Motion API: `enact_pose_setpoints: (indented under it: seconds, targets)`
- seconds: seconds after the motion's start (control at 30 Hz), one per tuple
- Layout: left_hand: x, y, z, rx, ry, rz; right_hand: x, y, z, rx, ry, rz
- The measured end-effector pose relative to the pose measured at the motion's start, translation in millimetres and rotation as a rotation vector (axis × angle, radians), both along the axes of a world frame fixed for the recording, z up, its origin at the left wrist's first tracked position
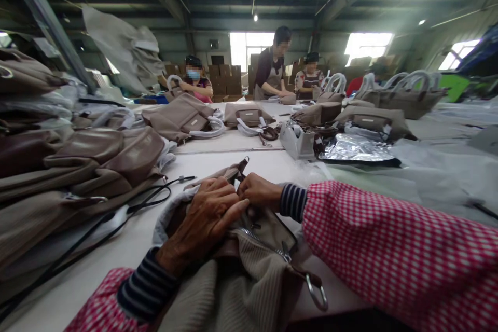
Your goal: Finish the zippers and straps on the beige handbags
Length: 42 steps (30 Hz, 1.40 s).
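Observation:
A taupe handbag [249, 264] lies open on the white table [218, 158] right in front of me, its zipper and a metal ring [317, 293] showing near its front. My left hand [206, 218] rests on the bag's top edge with the fingers curled over it. My right hand [259, 191] is closed on the bag's rim just beside the left, fingers tucked into the opening. Both arms wear red checked sleeve covers over striped cuffs.
A tall pile of taupe and brown bags [78, 166] fills the left, with black straps [128, 207] trailing over the table. More bags [249, 114], a white box [298, 140] and silver foil [356, 148] lie further back. Three people work at the far end.

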<state>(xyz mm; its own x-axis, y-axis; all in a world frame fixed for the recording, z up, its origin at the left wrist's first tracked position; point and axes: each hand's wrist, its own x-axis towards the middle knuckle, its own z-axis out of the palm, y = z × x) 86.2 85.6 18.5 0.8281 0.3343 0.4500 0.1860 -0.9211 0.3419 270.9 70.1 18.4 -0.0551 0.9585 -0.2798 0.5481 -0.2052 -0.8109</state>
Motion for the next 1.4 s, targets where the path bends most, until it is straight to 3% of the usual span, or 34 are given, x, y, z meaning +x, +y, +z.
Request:
enact_pose_setpoints:
  seconds: [0.1, 0.23, 0.43, 0.6, 0.7, 0.77, 0.87, 1.0, 1.17, 1.3, 1.4]
  targets:
    - [0.3, 1.1, -0.8, -0.023, 0.002, -0.008, 0.1, 1.8, -4.7, -0.046, 0.058, -0.043]
    - [0.4, 1.8, -2.4, -0.025, 0.006, -0.024, 1.6, -0.1, -12.0, 0.017, 0.093, -0.052]
    - [0.5, 1.3, -2.9, -0.04, 0.001, -0.005, 9.7, -18.6, -8.4, 0.116, 0.16, 0.235]
    - [0.2, 0.5, -2.4, -0.043, 0.012, -0.007, 21.2, -30.1, 9.3, 0.367, -0.458, 0.414]
    - [1.2, 1.0, -2.3, -0.024, 0.017, -0.007, 46.4, -17.4, 20.8, 0.412, -0.722, 0.282]
    - [2.0, 1.6, -2.1, -0.02, 0.015, -0.008, 67.6, 0.0, 24.3, 0.356, -0.897, 0.133]
    - [2.1, 1.8, -1.7, -0.034, 0.008, 0.0, 91.2, 28.9, 21.8, 0.229, -0.981, 0.067]
    - [1.0, 0.9, -0.7, -0.045, 0.006, 0.004, 99.0, 53.3, 15.8, 0.117, -0.933, 0.072]
    - [1.3, 1.4, 0.3, -0.066, 0.002, 0.021, 99.7, 56.0, 16.0, 0.071, -0.744, 0.047]
    - [0.6, 2.3, -2.8, -0.147, -0.027, 0.082, 89.0, 40.6, 24.9, 0.197, -0.538, -0.012]
    - [-0.6, 2.2, -5.5, -0.228, -0.101, 0.166, 64.1, 17.7, 38.3, 0.369, -0.12, -0.035]
